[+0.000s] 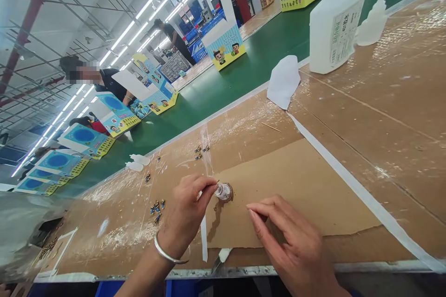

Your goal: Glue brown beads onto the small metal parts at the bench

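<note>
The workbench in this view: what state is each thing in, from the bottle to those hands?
White plastic bottle: upright, blue cap on.
Left hand: pinching a small clear piece.
Right hand: open, holding nothing.
Tiny painted figures: lying loose in small clusters.
Cardboard sheet: lying flat on the bench.
Printed cardboard display: standing upright on the green belt.

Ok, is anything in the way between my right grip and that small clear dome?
Nothing visible: only the bare cardboard sheet lies between your right grip and the small clear dome. Your left grip has its fingertips on the dome from the other side.
</note>
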`<state>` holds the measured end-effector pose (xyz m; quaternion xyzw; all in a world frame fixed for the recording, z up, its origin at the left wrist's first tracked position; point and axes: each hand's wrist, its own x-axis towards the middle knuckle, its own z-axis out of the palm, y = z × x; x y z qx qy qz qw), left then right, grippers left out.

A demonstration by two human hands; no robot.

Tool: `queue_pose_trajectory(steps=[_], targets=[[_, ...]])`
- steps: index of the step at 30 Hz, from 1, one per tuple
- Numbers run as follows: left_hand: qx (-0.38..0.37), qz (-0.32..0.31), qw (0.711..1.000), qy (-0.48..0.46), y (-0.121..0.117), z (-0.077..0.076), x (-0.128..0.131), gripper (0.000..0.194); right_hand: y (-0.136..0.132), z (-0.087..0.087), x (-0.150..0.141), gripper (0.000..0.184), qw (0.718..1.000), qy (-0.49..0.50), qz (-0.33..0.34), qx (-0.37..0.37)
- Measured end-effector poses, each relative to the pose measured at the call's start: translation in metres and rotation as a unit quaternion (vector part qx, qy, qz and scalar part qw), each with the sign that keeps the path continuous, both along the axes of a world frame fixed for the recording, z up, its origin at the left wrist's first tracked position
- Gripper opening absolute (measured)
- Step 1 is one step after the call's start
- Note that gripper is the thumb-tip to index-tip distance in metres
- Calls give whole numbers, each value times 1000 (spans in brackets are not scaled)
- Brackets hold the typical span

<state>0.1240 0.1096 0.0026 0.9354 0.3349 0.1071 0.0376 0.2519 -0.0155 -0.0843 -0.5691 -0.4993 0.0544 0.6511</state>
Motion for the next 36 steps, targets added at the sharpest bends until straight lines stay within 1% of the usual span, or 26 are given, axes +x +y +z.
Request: queue_pose_trajectory(steps=[4, 13, 16, 19, 21, 24, 26, 28, 30, 33, 36], targets=[[7, -3, 1000, 1, 1, 0, 0, 10, -1, 3, 1, 11, 1000, 2, -2, 2], [7, -8, 1000, -1, 2, -1, 1, 10, -2, -3, -1, 13, 999, 30, 24, -10], [11, -7, 1000, 3, 3, -2, 0, 10, -2, -3, -1, 13, 999, 28, 22, -6], [1, -7, 1000, -6, 3, -2, 0, 10, -3, -2, -1, 12, 1000, 23, 13, -4], [-17, 7, 999, -28, 1, 2, 0, 11, -3, -2, 0, 11, 1000, 24, 10, -6], [-53, 68, 994, -70, -7, 10, -7, 11, -4, -1, 2, 10, 1000, 29, 11, -4], [-75, 136, 982, -105, -15, 14, -19, 12, -4, 0, 3, 9, 1000, 26, 10, -4], [-85, 215, 960, -157, -25, 13, -38, 14, -5, 1, 4, 8, 1000, 18, 6, -12], [-95, 283, 933, -201, -34, 7, -62, 19, -6, 2, 5, 7, 1000, 8, 0, -25], [-117, 361, 895, -236, -50, -9, -96, 26, -7, 3, 5, 9, 999, -16, -2, -44], [-144, 426, 851, -271, -64, -28, -116, 30, -6, 2, 6, 12, 997, -46, -6, -62]])
